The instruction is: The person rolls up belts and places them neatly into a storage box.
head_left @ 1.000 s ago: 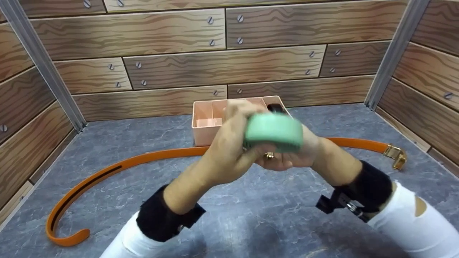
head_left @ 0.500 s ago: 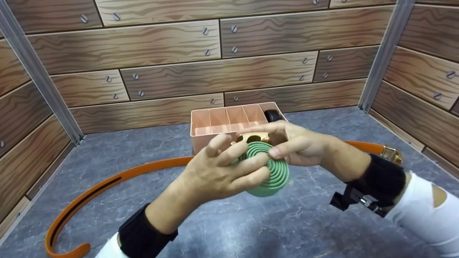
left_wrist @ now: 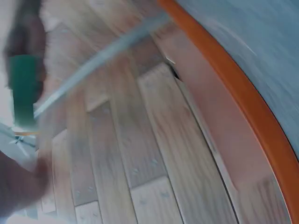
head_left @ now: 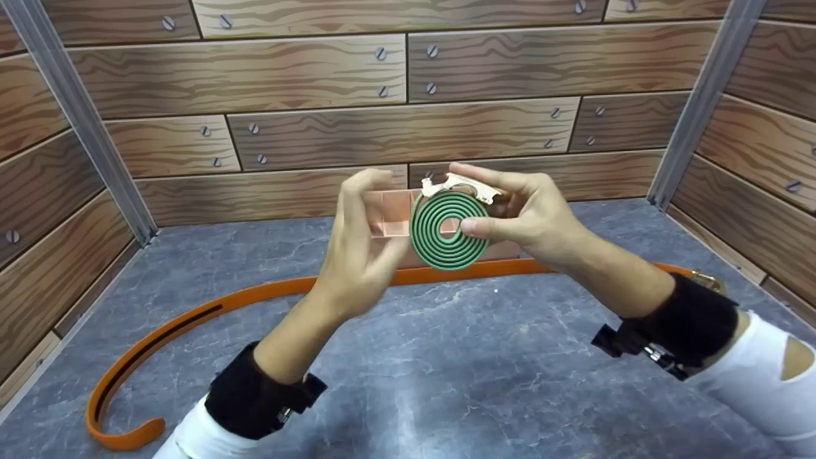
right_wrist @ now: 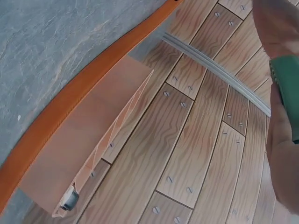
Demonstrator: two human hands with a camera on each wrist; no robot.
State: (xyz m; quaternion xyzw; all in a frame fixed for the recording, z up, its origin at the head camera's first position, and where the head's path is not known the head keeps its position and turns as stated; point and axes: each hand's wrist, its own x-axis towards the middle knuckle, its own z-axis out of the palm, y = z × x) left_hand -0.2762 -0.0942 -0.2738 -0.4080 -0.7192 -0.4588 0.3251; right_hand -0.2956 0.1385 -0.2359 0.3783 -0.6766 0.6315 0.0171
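A green belt (head_left: 449, 255), rolled into a flat spiral, is held up in front of the pink box in the head view. Its gold buckle (head_left: 472, 187) sits on the upper edge of the roll. My right hand (head_left: 535, 220) pinches the roll, thumb on the spiral face and a finger along the buckle. To the left, my left hand (head_left: 357, 252) is spread, thumb and fingers apart; whether its thumb touches the coil I cannot tell. Both wrist views show the roll edge-on, as a green belt band (left_wrist: 24, 88) on the left and a green belt edge (right_wrist: 287, 93) on the right.
An orange belt (head_left: 255, 295) lies in a long curve across the grey tabletop, its gold buckle (head_left: 706, 280) at the right. Behind it stands a pink divided box (head_left: 396, 213), partly covered by the hands. Plank-patterned walls (head_left: 408, 127) enclose the table.
The green belt turned from edge-on to spiral face toward the head camera and rose slightly. My left hand came off the coil's face and moved left. My right hand kept hold.
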